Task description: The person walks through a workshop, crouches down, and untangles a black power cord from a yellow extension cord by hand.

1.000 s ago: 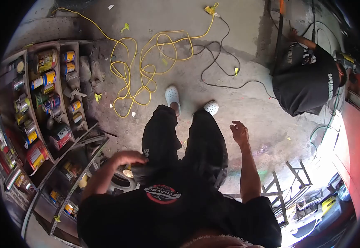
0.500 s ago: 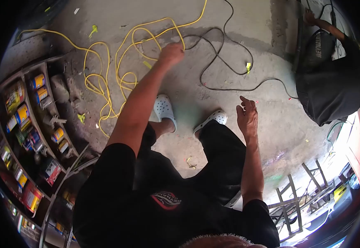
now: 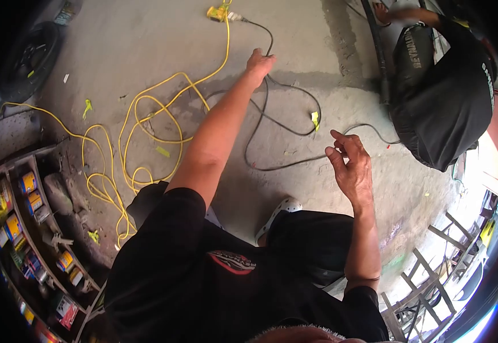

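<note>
On the far floor, the left hand [image 3: 260, 62] closes around the black cord [image 3: 266, 103] near the yellow plug [image 3: 219, 12]. Right hand [image 3: 352, 166] hovers open, empty. Grip the cord firmly and keep it clear of the yellow cord [image 3: 146, 131] loops.

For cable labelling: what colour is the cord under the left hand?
Black cord, head view.
</note>
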`<state>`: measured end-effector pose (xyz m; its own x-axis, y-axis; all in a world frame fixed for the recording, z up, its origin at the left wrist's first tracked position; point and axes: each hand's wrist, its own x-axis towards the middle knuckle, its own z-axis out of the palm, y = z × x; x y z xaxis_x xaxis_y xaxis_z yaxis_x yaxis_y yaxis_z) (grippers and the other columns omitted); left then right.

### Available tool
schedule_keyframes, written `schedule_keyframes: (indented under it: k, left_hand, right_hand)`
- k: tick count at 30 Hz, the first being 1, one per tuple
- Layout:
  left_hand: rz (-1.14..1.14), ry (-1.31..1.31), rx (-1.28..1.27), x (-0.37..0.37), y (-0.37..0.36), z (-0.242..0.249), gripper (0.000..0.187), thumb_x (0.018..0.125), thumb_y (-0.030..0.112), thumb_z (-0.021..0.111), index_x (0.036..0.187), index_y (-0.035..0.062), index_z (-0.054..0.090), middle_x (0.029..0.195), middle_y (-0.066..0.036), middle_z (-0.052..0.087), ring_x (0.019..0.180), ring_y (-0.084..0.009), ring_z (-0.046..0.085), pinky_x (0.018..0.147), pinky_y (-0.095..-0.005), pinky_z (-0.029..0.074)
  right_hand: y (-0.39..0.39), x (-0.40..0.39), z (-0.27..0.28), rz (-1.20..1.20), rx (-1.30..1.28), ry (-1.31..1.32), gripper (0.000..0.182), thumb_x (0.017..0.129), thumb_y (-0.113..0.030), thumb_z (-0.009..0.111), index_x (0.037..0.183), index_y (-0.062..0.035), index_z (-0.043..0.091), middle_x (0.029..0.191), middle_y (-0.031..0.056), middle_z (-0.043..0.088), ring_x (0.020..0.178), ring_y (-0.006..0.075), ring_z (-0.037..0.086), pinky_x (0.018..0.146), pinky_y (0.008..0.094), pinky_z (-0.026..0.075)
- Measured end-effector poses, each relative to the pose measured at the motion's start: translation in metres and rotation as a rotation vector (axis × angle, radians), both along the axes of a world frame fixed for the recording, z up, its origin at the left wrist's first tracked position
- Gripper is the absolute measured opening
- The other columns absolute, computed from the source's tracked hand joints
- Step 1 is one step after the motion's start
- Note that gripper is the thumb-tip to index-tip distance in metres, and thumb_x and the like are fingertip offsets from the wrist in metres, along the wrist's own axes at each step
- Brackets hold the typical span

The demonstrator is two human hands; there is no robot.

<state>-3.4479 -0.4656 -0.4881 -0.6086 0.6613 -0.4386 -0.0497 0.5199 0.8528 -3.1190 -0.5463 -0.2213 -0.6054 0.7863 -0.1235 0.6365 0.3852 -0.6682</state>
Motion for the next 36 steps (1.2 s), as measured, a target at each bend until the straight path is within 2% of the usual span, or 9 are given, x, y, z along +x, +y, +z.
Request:
schedule_keyframes:
  k: [4,7,14,17,19,28,31,34,36]
  left_hand:
    - [-0.112,-0.2,-0.089,-0.029,-0.012,0.046,0.039,0.108,0.028,0.065,0.135,-0.0003,0.066,0.115,-0.015,0.076,0.105,-0.0259,0.076,0.091,-0.0428,0.059]
    - [-0.165,-0.159,-0.103,-0.058,-0.04,0.057,0.027,0.111,0.027,0.06,0.118,0.0026,0.07,0.096,-0.008,0.075,0.085,-0.0186,0.075,0.077,-0.0397,0.058]
    - [-0.424,-0.278,-0.105,-0.074,-0.162,0.08,0.03,0.112,0.033,0.06,0.116,0.0052,0.069,0.099,-0.007,0.076,0.086,-0.0189,0.072,0.08,-0.0382,0.059]
    - [-0.574,-0.413,0.109,-0.063,-0.221,0.08,0.035,0.11,0.043,0.065,0.111,0.0085,0.07,0.103,-0.007,0.078,0.097,-0.0181,0.071,0.081,-0.0374,0.059]
    - [-0.565,-0.398,-0.137,-0.048,-0.239,0.09,0.032,0.11,0.037,0.064,0.114,0.0061,0.069,0.109,-0.01,0.079,0.102,-0.0197,0.073,0.086,-0.0394,0.059]
    - [-0.999,-0.551,-0.289,-0.003,-0.251,0.122,0.031,0.111,0.033,0.063,0.111,0.002,0.068,0.111,-0.011,0.08,0.105,-0.019,0.074,0.093,-0.039,0.059]
    - [-1.095,-0.347,-0.308,0.01,-0.253,0.11,0.036,0.108,0.034,0.065,0.108,-0.0004,0.072,0.107,-0.013,0.08,0.104,-0.0231,0.076,0.092,-0.0404,0.059]
    - [-1.305,0.177,-0.273,0.013,-0.248,0.133,0.038,0.104,0.036,0.067,0.107,-0.0012,0.076,0.106,-0.018,0.08,0.103,-0.0319,0.076,0.092,-0.0432,0.058]
    - [-1.342,0.283,-0.251,0.01,-0.248,0.139,0.037,0.101,0.036,0.068,0.11,0.0011,0.078,0.11,-0.02,0.079,0.106,-0.0413,0.074,0.094,-0.0491,0.057]
  right_hand:
    - [0.008,-0.008,0.004,0.005,0.055,0.012,0.038,0.1,-0.02,0.079,0.134,-0.0062,0.072,0.111,0.0166,0.073,0.101,0.0338,0.074,0.085,0.0447,0.061]
    - [0.01,-0.017,0.007,0.023,0.084,0.053,0.038,0.099,-0.021,0.079,0.133,-0.0058,0.072,0.111,0.0169,0.073,0.099,0.0341,0.074,0.085,0.0444,0.061]
    - [0.007,-0.037,0.006,0.111,0.104,0.1,0.037,0.096,-0.016,0.082,0.13,-0.0049,0.073,0.109,0.0175,0.072,0.099,0.0357,0.073,0.085,0.044,0.06]
    - [0.009,-0.035,-0.004,0.137,0.125,0.15,0.041,0.091,-0.008,0.085,0.13,-0.0055,0.073,0.108,0.0181,0.071,0.1,0.038,0.072,0.086,0.0451,0.06]
    - [0.004,-0.04,0.01,0.136,0.11,0.126,0.038,0.094,-0.014,0.083,0.13,-0.0057,0.074,0.111,0.0167,0.071,0.103,0.0384,0.071,0.088,0.0474,0.059]
    - [-0.011,-0.036,0.036,0.157,0.148,0.14,0.039,0.096,-0.018,0.081,0.133,-0.006,0.073,0.114,0.016,0.071,0.104,0.0383,0.069,0.091,0.0484,0.058]
    - [-0.01,-0.032,0.034,0.152,0.135,0.168,0.04,0.096,-0.018,0.081,0.133,-0.0054,0.073,0.112,0.0165,0.071,0.103,0.0387,0.069,0.09,0.0478,0.058]
    - [-0.013,-0.031,0.04,0.126,0.098,0.157,0.039,0.096,-0.019,0.082,0.131,-0.004,0.073,0.11,0.0167,0.071,0.104,0.0388,0.07,0.089,0.0477,0.057]
    - [-0.012,-0.029,0.041,0.125,0.108,0.164,0.039,0.096,-0.02,0.082,0.131,-0.0034,0.073,0.11,0.0165,0.072,0.105,0.0385,0.07,0.089,0.048,0.057]
